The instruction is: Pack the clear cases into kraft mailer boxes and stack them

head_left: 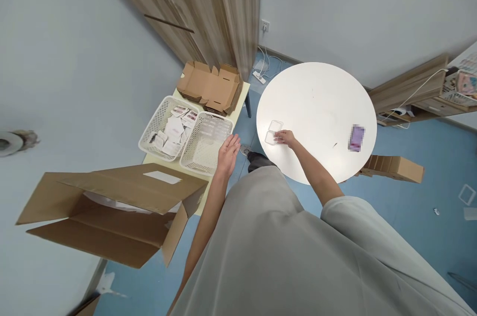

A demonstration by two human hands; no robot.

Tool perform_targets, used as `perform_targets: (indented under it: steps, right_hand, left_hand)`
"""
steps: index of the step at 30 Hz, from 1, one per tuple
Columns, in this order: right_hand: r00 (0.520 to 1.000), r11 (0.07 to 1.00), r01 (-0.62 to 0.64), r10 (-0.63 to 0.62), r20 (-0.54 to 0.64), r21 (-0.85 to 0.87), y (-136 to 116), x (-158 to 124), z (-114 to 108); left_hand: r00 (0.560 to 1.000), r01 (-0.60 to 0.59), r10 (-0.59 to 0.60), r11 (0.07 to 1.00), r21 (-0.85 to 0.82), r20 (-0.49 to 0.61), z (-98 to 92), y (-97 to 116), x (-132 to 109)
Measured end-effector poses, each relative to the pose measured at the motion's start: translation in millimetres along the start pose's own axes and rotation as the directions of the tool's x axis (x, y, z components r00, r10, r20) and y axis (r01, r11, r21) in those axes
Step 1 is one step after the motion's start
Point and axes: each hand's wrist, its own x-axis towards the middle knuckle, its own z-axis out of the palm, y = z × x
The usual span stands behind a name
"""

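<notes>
On the round white table (316,107) lies a clear plastic case (275,126), opened out flat near the left edge. My right hand (285,138) has its fingers closed on the near side of that case. Stretched fingers show on my left hand (228,154), which holds nothing visible and hovers beside a white basket (185,159). Inside this basket are several clear plastic cases (214,128). A second white basket (143,142) stands against it, filled with small printed packets and cards (174,128).
Flattened brown cardboard boxes (212,86) are stacked behind the baskets on a pale yellow table (244,95). A large open carton (115,211) stands at the left. A blurred purple item (357,138) lies on the round table's right side. Cables and a power strip (258,77) rest on the floor.
</notes>
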Motion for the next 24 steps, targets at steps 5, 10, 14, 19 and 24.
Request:
perform_targets:
  steps: [5,10,14,19,24]
  right_hand:
    - [0.995,0.977,-0.038,0.018,-0.099,-0.211,-9,5,-7]
    - [0.990,0.905,0.077,-0.118,-0.075,-0.418,-51,7,2]
    - [0.919,0.779,0.393,-0.342,0.194,-0.489,-117,5,66]
    - [0.696,0.388,0.716,-0.469,0.544,-0.581,-198,-4,194]
    - [0.572,0.081,0.812,-0.309,0.760,-0.578,-224,6,322]
  left_hand:
    - [1.000,0.005,-0.005,1.000,-0.017,0.000,-7.9,13,16]
    - [0.995,-0.010,0.000,0.995,-0.103,-0.098,-21.5,21,29]
    - [0.967,-0.063,0.003,0.972,-0.226,-0.254,-40.9,31,35]
    - [0.916,-0.146,0.006,0.937,-0.318,-0.401,-64.7,41,35]
    - [0.865,-0.203,-0.004,0.911,-0.358,-0.502,-77.0,42,27]
